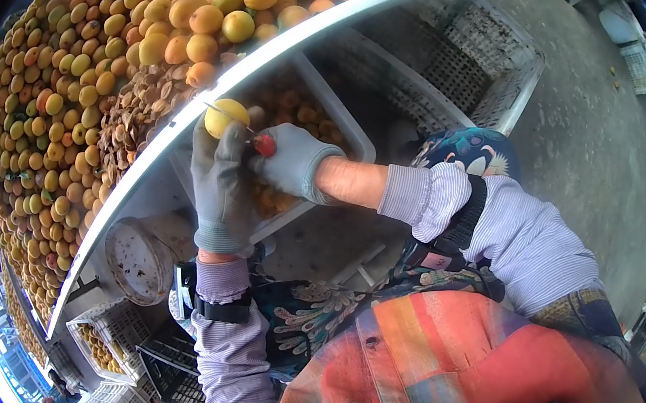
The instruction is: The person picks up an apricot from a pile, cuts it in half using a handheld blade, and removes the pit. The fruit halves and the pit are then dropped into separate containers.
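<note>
My left hand, in a grey glove, holds a yellow apricot at its fingertips, just over the white table rim. To its right my right hand, gloved too, is closed on a tool with a red handle. A thin metal part shows by the apricot; whether it touches the fruit I cannot tell. Beyond the rim, many apricots cover the table, with a heap of brown pits near the edge. Under my hands a white crate contains orange fruit pieces.
An empty white crate stands at the upper right on the grey floor. Below the table are a round white bucket, a crate with fruit and a black crate. More crates show at the far right.
</note>
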A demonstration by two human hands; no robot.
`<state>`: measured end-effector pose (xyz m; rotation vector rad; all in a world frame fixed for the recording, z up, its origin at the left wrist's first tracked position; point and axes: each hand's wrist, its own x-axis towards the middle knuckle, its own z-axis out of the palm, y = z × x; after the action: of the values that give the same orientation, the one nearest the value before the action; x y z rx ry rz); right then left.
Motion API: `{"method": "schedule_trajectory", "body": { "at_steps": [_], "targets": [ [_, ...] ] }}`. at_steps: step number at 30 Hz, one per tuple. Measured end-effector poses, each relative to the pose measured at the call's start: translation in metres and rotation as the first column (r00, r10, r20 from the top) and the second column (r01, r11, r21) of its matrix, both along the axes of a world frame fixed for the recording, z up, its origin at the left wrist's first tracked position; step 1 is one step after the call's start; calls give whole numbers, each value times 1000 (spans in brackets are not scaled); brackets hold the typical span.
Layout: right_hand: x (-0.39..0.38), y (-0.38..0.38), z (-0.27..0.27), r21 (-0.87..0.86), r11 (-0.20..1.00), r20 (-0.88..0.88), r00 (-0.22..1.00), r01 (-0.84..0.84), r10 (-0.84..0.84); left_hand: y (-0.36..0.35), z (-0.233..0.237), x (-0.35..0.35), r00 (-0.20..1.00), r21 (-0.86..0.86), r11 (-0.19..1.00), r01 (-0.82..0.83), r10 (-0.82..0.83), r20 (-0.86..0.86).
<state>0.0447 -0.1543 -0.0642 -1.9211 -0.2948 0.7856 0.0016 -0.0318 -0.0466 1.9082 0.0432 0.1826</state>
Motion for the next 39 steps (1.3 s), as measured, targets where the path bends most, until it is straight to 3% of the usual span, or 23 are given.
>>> {"method": "schedule_trajectory", "body": {
  "at_steps": [1, 7, 10, 14, 16, 18, 21, 22, 24, 25, 27, 29, 31, 34, 35, 37, 39],
  "targets": [
    [0, -1, 0, 0, 1000, 0, 1000, 2, -2, -2, 2, 0, 982, -324, 940, -108, 51, -180],
    [-4, -4, -9, 4, 1000, -10, 1000, 20, -20, -10, -1, -1, 972, -470, 872, -138, 29, -231],
    [-4, -3, -5, 18, 997, -13, 997, 81, -81, -12, -1, 1, 965, -426, 890, -162, 53, -256],
    [-6, -2, 0, -6, 1000, -15, 1000, -1, 1, -14, 0, 0, 958, -478, 855, -199, 67, -279],
    [-8, 1, -6, -6, 1000, -27, 999, -26, 26, -12, -3, 0, 937, -376, 892, -249, 123, -328],
    [-9, 4, -7, 218, 974, -212, 971, -59, 107, -12, 3, 0, 938, -321, 915, -245, 140, -317],
    [-2, -10, 14, 167, 968, -308, 922, -190, 234, -7, 7, 0, 940, -224, 951, -213, 137, -311],
    [0, -17, 24, 166, 967, -308, 922, -191, 235, -3, 7, 0, 940, -183, 966, -182, 117, -320],
    [1, -28, 37, 393, 916, -532, 792, -81, 299, 9, 5, 1, 957, -192, 974, -118, 60, -283],
    [1, -31, 30, 393, 916, -533, 792, -80, 298, 11, 4, 0, 969, -200, 979, -52, 1, -246],
    [4, -34, 15, 520, 800, -309, 808, -298, 501, 7, 8, -2, 956, -269, 956, -113, 31, -291],
    [5, -33, 13, 501, 823, -390, 779, -267, 490, 6, 10, -3, 941, -333, 927, -171, 54, -333],
    [6, -31, 16, 477, 846, -465, 747, -240, 474, 10, 6, -3, 960, -400, 914, -62, -55, -275],
    [0, -17, 17, 228, 959, -238, 946, -167, 221, 7, 10, -2, 968, -419, 907, -38, -70, -240],
    [-2, -13, 6, 231, 957, -224, 948, -175, 227, 7, 11, -1, 972, -414, 909, -38, -63, -228],
    [-3, -8, -7, 203, 975, 235, 971, -92, 42, 10, 13, 0, 990, -358, 931, -69, 19, -142],
    [-1, -17, 0, 279, 955, 270, 963, -101, 23, 14, 4, 1, 995, -417, 904, -94, 68, -76]
  ]
}}
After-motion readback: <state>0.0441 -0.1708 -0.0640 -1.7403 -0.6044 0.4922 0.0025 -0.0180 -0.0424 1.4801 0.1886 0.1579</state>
